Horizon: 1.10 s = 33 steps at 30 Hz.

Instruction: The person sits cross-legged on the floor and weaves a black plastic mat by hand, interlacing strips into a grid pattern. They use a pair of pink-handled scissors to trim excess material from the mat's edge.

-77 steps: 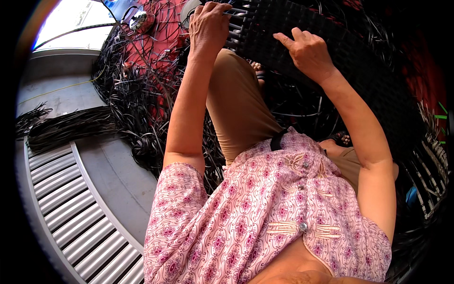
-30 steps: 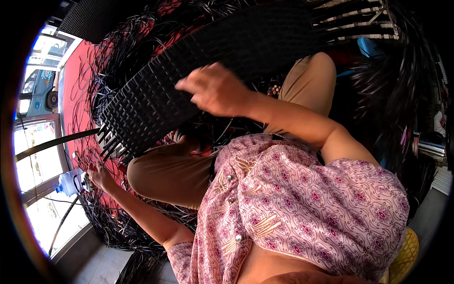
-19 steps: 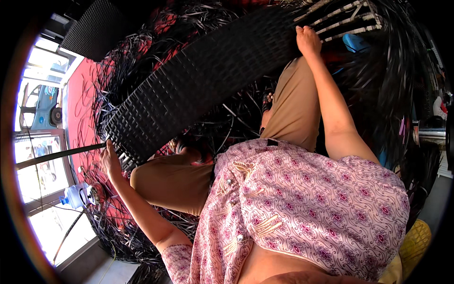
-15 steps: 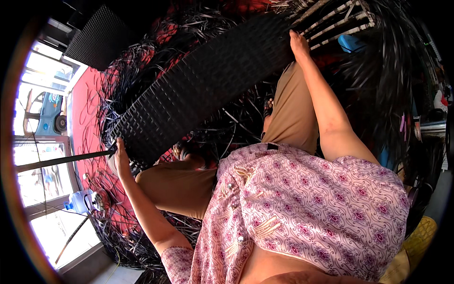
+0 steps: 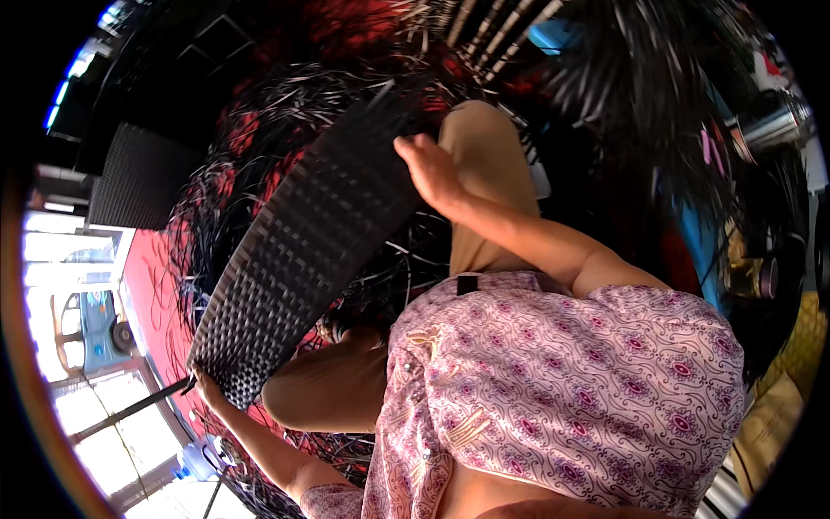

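While the black woven panel (image 5: 298,251) is held slantwise from the lower left toward the upper centre of the frame, its lower end is pinched by the left hand (image 5: 206,389); its right edge seems clamped by the right hand (image 5: 430,176). The panel is apparently being repositioned; next, an even two-handed hold, clear of the loose strips (image 5: 290,93), would be called for.

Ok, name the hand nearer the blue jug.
Left: in the picture, the left hand is just above the blue jug; the right hand is much higher, by the upper right of the woven panel.
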Each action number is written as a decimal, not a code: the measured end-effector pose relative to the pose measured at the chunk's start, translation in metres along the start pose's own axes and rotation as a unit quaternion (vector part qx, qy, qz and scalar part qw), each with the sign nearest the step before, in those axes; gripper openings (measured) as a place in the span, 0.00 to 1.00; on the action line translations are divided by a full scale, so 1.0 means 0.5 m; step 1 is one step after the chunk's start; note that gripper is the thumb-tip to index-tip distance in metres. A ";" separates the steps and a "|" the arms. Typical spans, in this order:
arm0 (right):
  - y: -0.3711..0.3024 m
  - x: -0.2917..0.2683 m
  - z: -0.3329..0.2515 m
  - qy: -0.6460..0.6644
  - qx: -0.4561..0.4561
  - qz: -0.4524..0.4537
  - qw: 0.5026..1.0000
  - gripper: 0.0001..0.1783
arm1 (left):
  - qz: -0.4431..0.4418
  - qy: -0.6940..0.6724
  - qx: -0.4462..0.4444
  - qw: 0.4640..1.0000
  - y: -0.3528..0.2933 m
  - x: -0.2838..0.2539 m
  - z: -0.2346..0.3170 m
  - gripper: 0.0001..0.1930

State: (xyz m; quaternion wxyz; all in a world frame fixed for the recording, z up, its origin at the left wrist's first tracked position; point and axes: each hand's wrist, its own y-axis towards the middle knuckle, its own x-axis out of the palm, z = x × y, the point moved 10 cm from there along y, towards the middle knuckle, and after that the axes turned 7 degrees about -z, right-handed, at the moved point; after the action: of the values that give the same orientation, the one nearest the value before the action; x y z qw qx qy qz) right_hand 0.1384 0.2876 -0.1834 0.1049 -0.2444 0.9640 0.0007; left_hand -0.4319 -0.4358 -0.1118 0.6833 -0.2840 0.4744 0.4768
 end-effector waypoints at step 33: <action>-0.123 -0.026 -0.135 -0.049 -0.168 -0.143 0.974 0.31 | 0.112 0.095 0.280 0.949 -0.167 0.409 1.170 0.22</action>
State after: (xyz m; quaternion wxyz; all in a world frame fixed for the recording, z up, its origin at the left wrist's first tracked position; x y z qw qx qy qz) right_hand 0.1649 0.2359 -0.1117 0.1082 -0.3935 0.8989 0.1597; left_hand -0.1145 0.1019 -0.0777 0.6292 -0.0701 0.6801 0.3696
